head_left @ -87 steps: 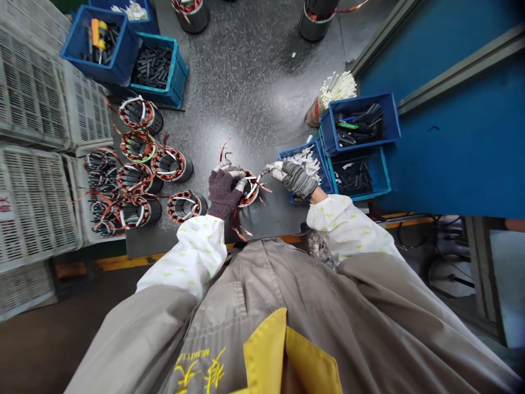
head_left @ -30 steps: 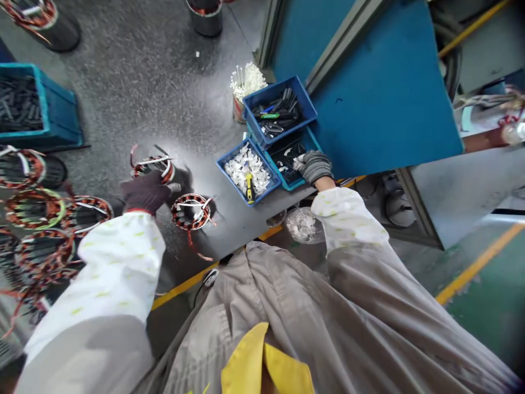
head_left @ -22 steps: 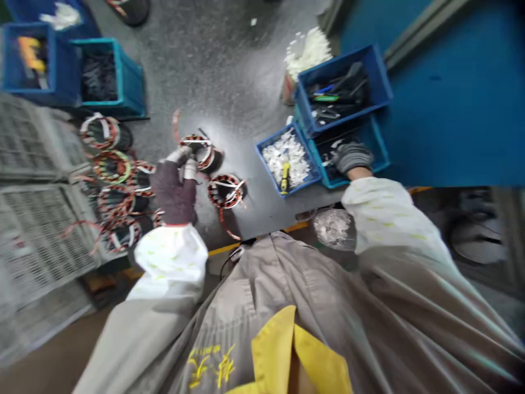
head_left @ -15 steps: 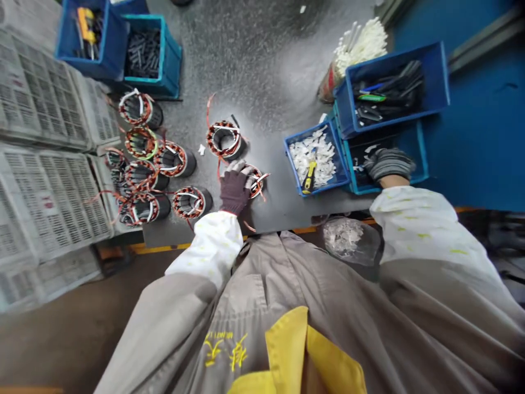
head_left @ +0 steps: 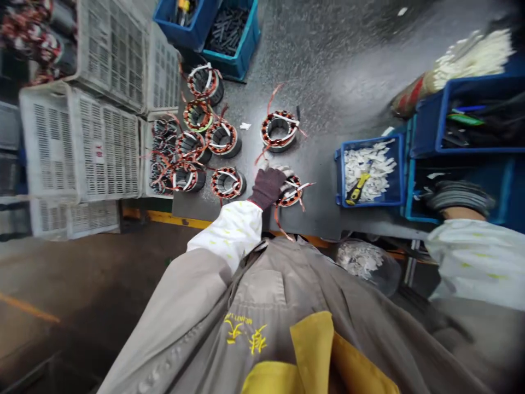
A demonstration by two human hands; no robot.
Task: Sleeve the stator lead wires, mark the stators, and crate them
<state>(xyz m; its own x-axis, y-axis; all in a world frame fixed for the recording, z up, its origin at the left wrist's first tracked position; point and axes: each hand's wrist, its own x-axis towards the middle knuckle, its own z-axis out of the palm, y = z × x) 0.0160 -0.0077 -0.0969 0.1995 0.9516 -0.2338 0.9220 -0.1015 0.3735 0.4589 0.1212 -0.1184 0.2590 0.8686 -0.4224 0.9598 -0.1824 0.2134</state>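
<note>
My left hand (head_left: pixel 267 186), in a dark maroon glove, grips the rim of a copper-wound stator (head_left: pixel 292 191) near the front edge of the grey table (head_left: pixel 328 82). A second stator (head_left: pixel 279 129) stands alone just beyond it. My right hand (head_left: pixel 457 196), in a grey glove, reaches into a teal bin (head_left: pixel 414 186) of dark parts at the right; its fingers are hidden. A blue bin (head_left: pixel 339 175) with white slips and a yellow-handled tool (head_left: pixel 357 189) sits between the two hands.
Several more stators (head_left: pixel 197 148) cluster at the table's left edge beside white slotted crates (head_left: pixel 86 142). Blue bins (head_left: pixel 229 33) stand at the far left. A bundle of white sleeves (head_left: pixel 471 57) and another blue bin (head_left: pixel 471 123) are at the right. A clear bag (head_left: pixel 363 261) hangs under the edge.
The left hand left the farther stator and came back onto the near one. The right hand has stayed in the teal bin. My view swung left.
</note>
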